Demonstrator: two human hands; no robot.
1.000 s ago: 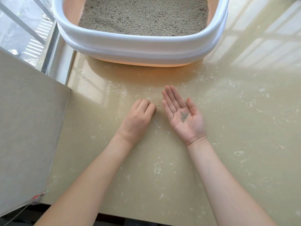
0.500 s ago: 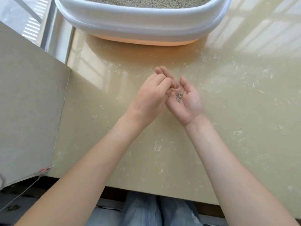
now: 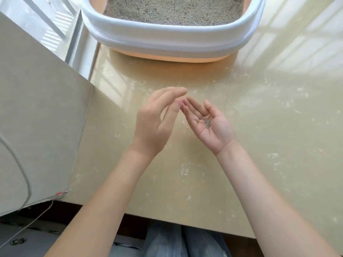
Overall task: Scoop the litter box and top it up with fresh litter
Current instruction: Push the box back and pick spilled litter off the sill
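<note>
The person's right hand (image 3: 209, 123) is turned palm up above the glossy beige floor (image 3: 269, 145), its fingers (image 3: 191, 108) loosely extended and only slightly cupped, gripping nothing; a small cluster of grey litter grains (image 3: 207, 123) lies loose in the hollow of the palm, at the base of the fingers and just inside the thumb, well back from the fingertips. The left hand (image 3: 156, 123) hangs just beside it, back toward the viewer, fingers relaxed and gently bent, reaching toward the right hand's fingertips; its tips look blurred, and whether a grain sits between them I cannot tell; the two hands come very close at the fingertips, though I cannot say for sure that they touch.

Beyond the hands, farther along the floor, stands the litter box (image 3: 167, 39), a broad white rim over a peach-coloured base, holding a level bed of pale grey-brown litter (image 3: 174, 10); it is apart from both hands.

To the left a pale wall panel (image 3: 40, 108) meets the floor; a thin white cord (image 3: 22, 173) curves across its lower part. Blue denim knees (image 3: 178, 242) show at the bottom edge.
</note>
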